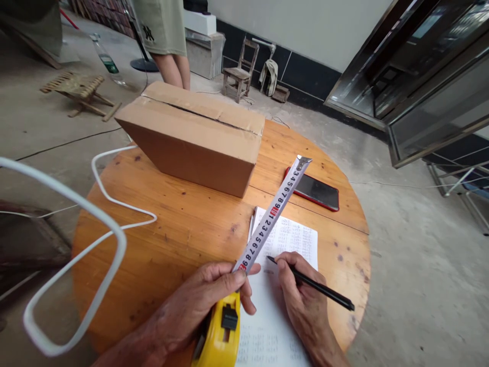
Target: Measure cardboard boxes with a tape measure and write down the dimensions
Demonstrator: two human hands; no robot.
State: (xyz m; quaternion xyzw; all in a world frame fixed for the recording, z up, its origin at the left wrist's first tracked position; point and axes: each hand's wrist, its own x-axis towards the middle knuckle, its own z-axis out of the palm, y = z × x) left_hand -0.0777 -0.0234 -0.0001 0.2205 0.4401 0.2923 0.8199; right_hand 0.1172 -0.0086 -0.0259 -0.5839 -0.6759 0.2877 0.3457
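Note:
My left hand [214, 295] is closed around a yellow tape measure [221, 331], thumb on the blade near the case. The white blade, with black numbers, reaches up and to the right above the table, its metal hook at the far end. In my right hand [303, 300] is a black pen [324, 290], its tip close to the paper. Beneath both hands lies a white sheet of paper [307, 244] with rows of handwriting; my hands cover part of it. Beyond the blade stands a closed brown cardboard box [191, 148] on the round wooden table [183, 229].
A phone [319, 192] with a red edge lies right of the blade. A white cable [122, 239] loops over the table's left side. Behind are a person's legs [178, 69], a wooden stool [78, 89], a small chair [240, 71] and an open glass door [443, 107].

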